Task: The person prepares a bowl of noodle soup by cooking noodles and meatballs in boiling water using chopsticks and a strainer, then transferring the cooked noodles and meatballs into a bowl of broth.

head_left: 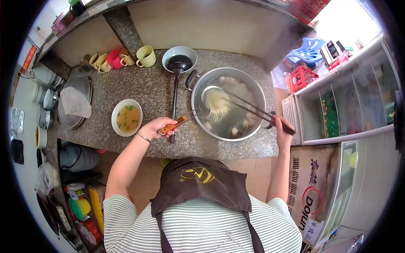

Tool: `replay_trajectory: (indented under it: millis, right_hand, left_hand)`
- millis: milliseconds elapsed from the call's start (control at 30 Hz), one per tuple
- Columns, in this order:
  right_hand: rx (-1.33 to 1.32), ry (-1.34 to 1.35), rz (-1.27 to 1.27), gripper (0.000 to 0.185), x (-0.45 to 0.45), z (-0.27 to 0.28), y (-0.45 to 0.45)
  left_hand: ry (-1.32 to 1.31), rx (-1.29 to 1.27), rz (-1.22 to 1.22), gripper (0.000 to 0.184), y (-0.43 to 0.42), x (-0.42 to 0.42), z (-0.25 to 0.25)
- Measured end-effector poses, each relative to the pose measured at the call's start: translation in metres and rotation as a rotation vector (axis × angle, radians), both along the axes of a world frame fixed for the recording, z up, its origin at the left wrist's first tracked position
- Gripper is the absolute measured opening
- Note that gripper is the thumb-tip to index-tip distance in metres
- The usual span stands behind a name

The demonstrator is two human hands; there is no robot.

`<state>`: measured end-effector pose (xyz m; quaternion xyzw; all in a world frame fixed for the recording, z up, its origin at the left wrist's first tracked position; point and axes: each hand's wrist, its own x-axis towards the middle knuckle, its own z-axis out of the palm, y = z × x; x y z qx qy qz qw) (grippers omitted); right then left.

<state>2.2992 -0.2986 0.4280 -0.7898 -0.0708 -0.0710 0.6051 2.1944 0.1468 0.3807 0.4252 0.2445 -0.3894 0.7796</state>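
In my left hand is the orange-brown handle of a strainer, its thin metal shaft reaching over the rim of a large metal pot. The strainer's head sits in cloudy liquid, with pale noodles on it. My right hand, at the pot's right side, grips long dark chopsticks whose tips touch the noodles. Pale lumps show in the liquid. Left of my left hand stands a white bowl of yellowish broth with green bits.
A black ladle rests in a pale bowl, its handle passing beneath my left hand. Several cups line the back wall. A round lid with a cloth lies left, near stacked dishes. A glass-fronted cabinet stands right.
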Motion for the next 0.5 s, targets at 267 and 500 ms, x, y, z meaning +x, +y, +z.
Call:
replay_trajectory:
  millis: [267,500]
  right_hand:
    - [-0.351,0.044,0.171,0.017,0.037,-0.084,0.024]
    - [-0.013,0.155,0.147,0.020,0.010,-0.051,0.007]
  left_hand:
    - [-0.294,0.880,-0.512,0.021,-0.046,0.014,0.039]
    - [-0.947,1.513,-0.791,0.018,-0.063,0.003,0.032]
